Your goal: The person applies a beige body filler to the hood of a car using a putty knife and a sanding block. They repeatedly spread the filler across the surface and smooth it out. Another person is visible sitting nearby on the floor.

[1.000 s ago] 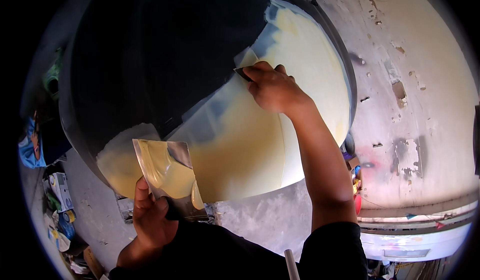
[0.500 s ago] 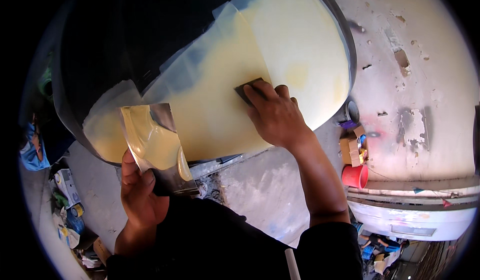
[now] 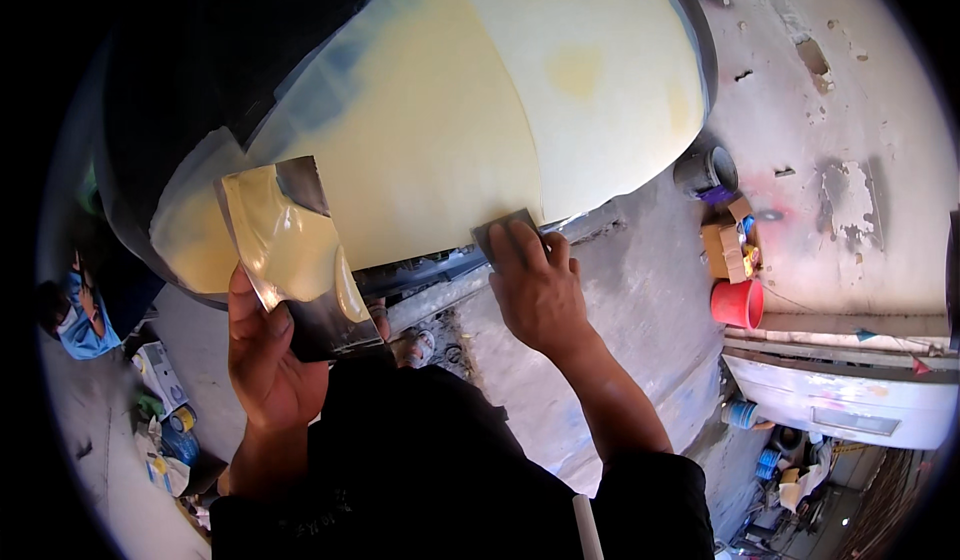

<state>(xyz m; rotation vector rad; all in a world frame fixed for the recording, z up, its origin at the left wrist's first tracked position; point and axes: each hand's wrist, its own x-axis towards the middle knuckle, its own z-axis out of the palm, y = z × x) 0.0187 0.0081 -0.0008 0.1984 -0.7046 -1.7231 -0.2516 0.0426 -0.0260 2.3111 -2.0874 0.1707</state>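
Observation:
My left hand point(image 3: 262, 365) grips a flat metal plate point(image 3: 303, 178), thumb in front and fingers at its left side. A thick smear of glossy pale-yellow putty point(image 3: 290, 250) covers much of the plate. Between the fingers of my right hand point(image 3: 540, 305) is a small dark putty spreader point(image 3: 493, 236), at the near lower edge of a large curved vehicle panel point(image 3: 420, 150). The panel carries a smooth cream-yellow layer that thins to bluish-grey toward its dark upper-left part. A crease line curves down it to the spreader.
Beyond the panel's right end, a dark bucket point(image 3: 712, 172), an open cardboard box point(image 3: 725, 250) and a red bucket point(image 3: 737, 304) line the scuffed wall point(image 3: 850, 110). At far left sits a person in blue point(image 3: 88, 325), above assorted clutter point(image 3: 165, 390).
My right hand has drawn the spreader down the panel to its near edge. The view has shifted a little, and the putty-laden plate stays in my left hand.

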